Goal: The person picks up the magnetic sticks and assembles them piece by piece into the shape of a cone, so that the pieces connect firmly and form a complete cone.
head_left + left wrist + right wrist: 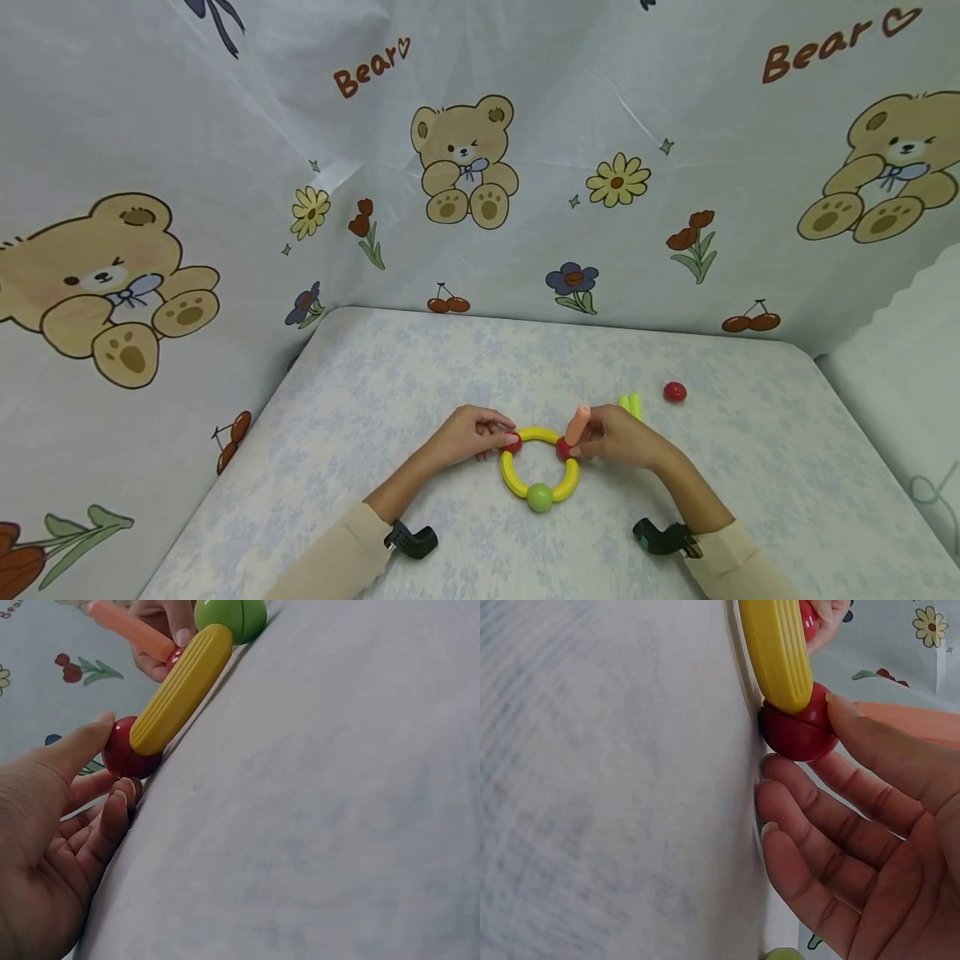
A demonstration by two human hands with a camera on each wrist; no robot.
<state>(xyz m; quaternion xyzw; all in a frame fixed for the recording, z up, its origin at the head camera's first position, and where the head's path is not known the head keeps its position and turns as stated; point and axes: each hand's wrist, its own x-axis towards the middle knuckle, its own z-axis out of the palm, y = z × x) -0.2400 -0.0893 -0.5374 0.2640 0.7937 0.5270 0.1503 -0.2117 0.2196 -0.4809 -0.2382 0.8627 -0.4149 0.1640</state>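
Observation:
A toy ring of curved yellow rods [513, 477] joined by balls lies on the table. At its left, my left hand [467, 435] pinches a red ball [124, 754] between thumb and fingers. On the opposite side, my right hand [621, 437] grips the other red ball [799, 739], thumb on top and fingers at its side. An orange rod [577, 426] sticks up at an angle from that right-hand ball. The green ball [539, 498] joins two yellow rods at the ring's near side.
Behind the right hand lie yellow-green rods [635, 406], partly hidden by it. Farther right is a loose red ball [675, 392]. A bear-print cloth [525, 250] hangs along the back and left of the pale patterned table [405, 358].

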